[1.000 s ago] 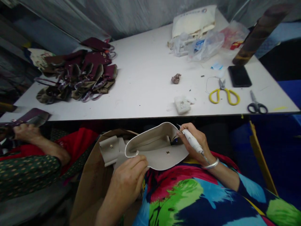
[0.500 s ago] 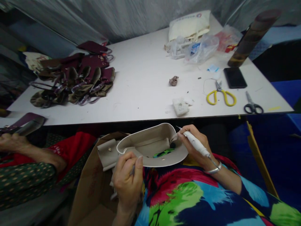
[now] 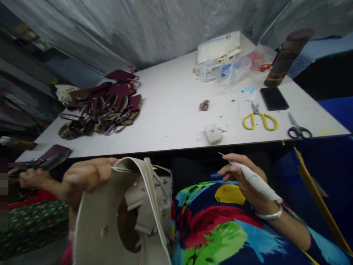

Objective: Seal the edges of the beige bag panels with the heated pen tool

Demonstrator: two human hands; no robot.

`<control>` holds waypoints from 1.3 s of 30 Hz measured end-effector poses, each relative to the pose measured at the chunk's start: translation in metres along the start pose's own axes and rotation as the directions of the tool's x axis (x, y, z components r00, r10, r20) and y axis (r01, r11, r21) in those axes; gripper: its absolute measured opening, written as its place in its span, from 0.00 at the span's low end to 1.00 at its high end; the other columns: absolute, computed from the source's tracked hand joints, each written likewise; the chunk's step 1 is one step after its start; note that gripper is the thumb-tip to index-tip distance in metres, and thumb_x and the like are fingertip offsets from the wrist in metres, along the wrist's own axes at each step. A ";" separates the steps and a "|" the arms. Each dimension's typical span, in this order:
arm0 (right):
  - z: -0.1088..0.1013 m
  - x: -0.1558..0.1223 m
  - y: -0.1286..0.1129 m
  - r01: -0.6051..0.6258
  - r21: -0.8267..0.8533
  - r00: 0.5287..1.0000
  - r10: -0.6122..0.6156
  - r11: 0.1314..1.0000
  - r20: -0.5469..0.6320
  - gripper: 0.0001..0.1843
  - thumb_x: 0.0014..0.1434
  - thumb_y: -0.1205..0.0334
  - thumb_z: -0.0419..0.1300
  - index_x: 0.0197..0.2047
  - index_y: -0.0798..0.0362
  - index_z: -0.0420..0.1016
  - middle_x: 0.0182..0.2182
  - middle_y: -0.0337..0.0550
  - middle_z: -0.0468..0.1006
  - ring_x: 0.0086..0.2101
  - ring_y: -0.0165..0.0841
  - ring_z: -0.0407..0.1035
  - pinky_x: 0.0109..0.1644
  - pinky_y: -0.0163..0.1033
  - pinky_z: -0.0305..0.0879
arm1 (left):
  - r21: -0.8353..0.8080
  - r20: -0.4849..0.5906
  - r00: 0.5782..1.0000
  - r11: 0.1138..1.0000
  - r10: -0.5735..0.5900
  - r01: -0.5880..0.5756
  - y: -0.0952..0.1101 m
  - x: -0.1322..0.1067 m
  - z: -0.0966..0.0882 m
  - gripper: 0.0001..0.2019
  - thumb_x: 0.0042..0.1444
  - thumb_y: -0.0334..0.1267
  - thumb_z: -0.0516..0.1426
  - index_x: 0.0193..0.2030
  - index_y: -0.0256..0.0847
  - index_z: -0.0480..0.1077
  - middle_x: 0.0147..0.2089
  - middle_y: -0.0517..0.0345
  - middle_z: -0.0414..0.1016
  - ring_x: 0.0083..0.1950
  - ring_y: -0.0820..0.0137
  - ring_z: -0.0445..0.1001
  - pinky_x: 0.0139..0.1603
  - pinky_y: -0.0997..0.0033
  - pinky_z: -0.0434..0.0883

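Observation:
My left hand (image 3: 89, 176) is raised at the left, its fingers closed on the upper edge of a cream handbag body (image 3: 99, 213). The body stands with its mouth towards me, and a round opening at its far end lets the cream pieces below show through. A small metal fitting (image 3: 104, 231) sits on its inner wall. Held apart from the bag, my right hand (image 3: 242, 170) grips a thin-pointed awl (image 3: 255, 180) with a white-wrapped handle. The awl's tip points up and left, just below the table edge, and touches nothing.
On the white table (image 3: 171, 110) lie maroon handbags (image 3: 110, 106), yellow-handled scissors (image 3: 259, 119), black-handled scissors (image 3: 299, 129), a phone (image 3: 274, 98), a white lump (image 3: 213, 134) and plastic bags (image 3: 234, 70). A bottle (image 3: 288, 57) stands at right. A co-worker's hand (image 3: 35, 179) is at far left.
My left hand has moved left and up with the cream bag body, which has swung away from the awl and come nearer the camera. My right hand still holds the awl, shifted slightly right.

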State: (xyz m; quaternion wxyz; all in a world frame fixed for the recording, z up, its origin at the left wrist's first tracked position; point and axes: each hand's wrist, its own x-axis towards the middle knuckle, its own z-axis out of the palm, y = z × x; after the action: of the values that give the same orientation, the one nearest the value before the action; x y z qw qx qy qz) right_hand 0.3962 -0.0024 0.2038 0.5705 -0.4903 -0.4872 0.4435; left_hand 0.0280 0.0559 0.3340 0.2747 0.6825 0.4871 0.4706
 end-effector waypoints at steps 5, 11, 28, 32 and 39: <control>0.008 0.015 -0.021 0.060 0.045 0.986 -0.066 0.997 0.150 0.20 0.66 0.43 0.69 0.49 0.49 0.77 0.40 0.45 0.85 0.39 0.40 0.81 0.44 0.41 0.81 | -0.294 0.664 0.742 0.881 -0.091 0.370 -0.009 0.015 0.075 0.36 0.56 0.62 0.60 0.08 0.45 0.52 0.15 0.56 0.56 0.20 0.69 0.60 0.27 0.61 0.68; 0.018 0.028 -0.038 0.250 -0.108 0.890 -0.184 0.962 0.416 0.29 0.57 0.53 0.78 0.56 0.47 0.72 0.46 0.41 0.80 0.39 0.36 0.75 0.43 0.38 0.73 | -0.302 0.791 0.611 0.849 -0.032 0.435 -0.018 0.007 0.158 0.34 0.55 0.65 0.60 0.09 0.45 0.59 0.17 0.53 0.61 0.23 0.67 0.58 0.32 0.59 0.66; 0.006 0.031 -0.001 0.443 -0.237 0.841 -0.310 0.865 0.443 0.15 0.61 0.74 0.71 0.46 0.53 0.72 0.34 0.38 0.73 0.33 0.32 0.66 0.37 0.35 0.59 | -0.684 0.478 0.877 0.642 0.036 0.347 -0.042 -0.017 0.208 0.33 0.64 0.53 0.61 0.13 0.39 0.56 0.18 0.58 0.61 0.24 0.70 0.62 0.33 0.65 0.65; 0.003 0.033 0.001 0.397 -0.223 0.844 -0.259 0.890 0.469 0.13 0.61 0.75 0.69 0.44 0.53 0.72 0.33 0.36 0.73 0.32 0.31 0.67 0.37 0.34 0.59 | -0.684 0.496 0.868 0.626 0.024 0.374 -0.044 -0.016 0.208 0.33 0.64 0.51 0.61 0.13 0.39 0.55 0.18 0.58 0.59 0.25 0.70 0.60 0.31 0.65 0.62; 0.006 0.032 0.005 0.093 -0.041 0.929 -0.072 0.995 0.363 0.09 0.62 0.70 0.69 0.41 0.52 0.73 0.31 0.32 0.74 0.29 0.27 0.66 0.34 0.31 0.59 | -0.535 0.675 0.738 0.678 -0.015 0.503 -0.044 -0.009 0.192 0.14 0.55 0.49 0.69 0.37 0.40 0.80 0.51 0.49 0.76 0.49 0.59 0.74 0.53 0.59 0.71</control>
State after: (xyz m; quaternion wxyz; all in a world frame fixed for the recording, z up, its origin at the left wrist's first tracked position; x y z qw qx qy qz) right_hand 0.3947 0.0303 0.2029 0.4752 -0.3957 -0.6165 0.4874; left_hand 0.1844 0.0805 0.2157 0.7198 0.5625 0.2548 0.3171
